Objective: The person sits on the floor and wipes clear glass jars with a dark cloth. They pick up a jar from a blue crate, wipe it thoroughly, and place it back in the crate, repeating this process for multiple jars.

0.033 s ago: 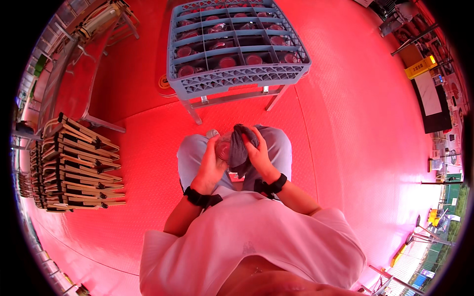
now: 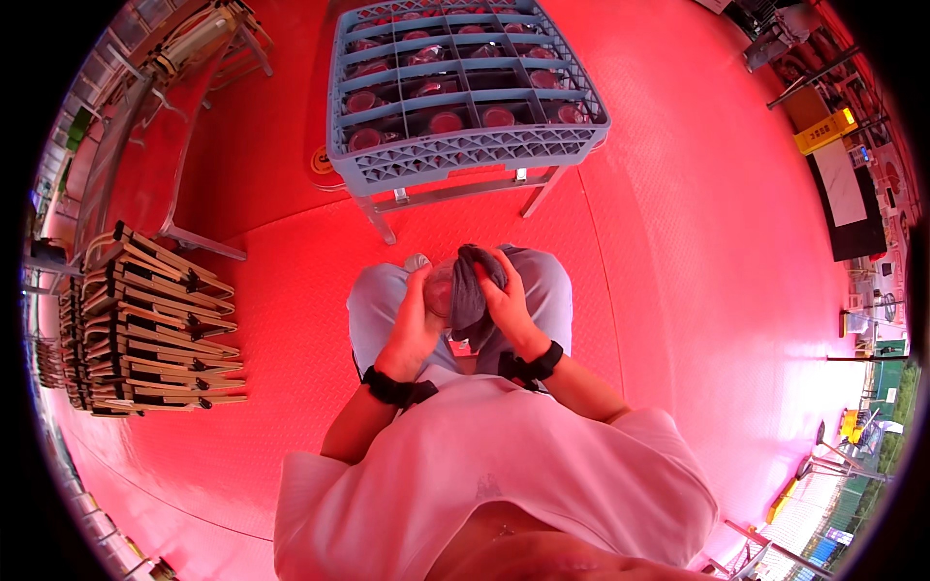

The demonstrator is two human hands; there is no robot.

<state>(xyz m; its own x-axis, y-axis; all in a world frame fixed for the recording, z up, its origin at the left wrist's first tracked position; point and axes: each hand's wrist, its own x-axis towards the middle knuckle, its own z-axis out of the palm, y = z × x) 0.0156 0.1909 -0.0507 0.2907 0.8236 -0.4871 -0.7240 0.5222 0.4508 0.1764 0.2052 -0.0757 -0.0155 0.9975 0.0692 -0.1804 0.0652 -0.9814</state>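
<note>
In front of my lap, my left hand (image 2: pixel 414 322) is closed round a clear drinking glass (image 2: pixel 439 292), its fingers along the glass's left side. My right hand (image 2: pixel 511 308) grips a dark grey cloth (image 2: pixel 468 300) and presses it against the right side of the glass. The cloth covers that end, so the rim is hidden. Beyond my knees a blue-grey compartment rack (image 2: pixel 475 145) stands on a metal-legged stand (image 2: pixel 465 192). Several glasses (image 2: pixel 447 122) sit in its cells.
Folded frames with tan slats (image 2: pixel 160 329) are stacked to my left. Behind them stands a long red-topped table (image 2: pixel 145 160). Red textured floor (image 2: pixel 668 290) stretches off to my right, where a black table (image 2: pixel 851 203) and a yellow sign (image 2: pixel 825 132) stand near the edge of view.
The glass has turned slightly in my left hand, and the hanging end of the cloth has shifted a little. Both hands stay in almost the same place.
</note>
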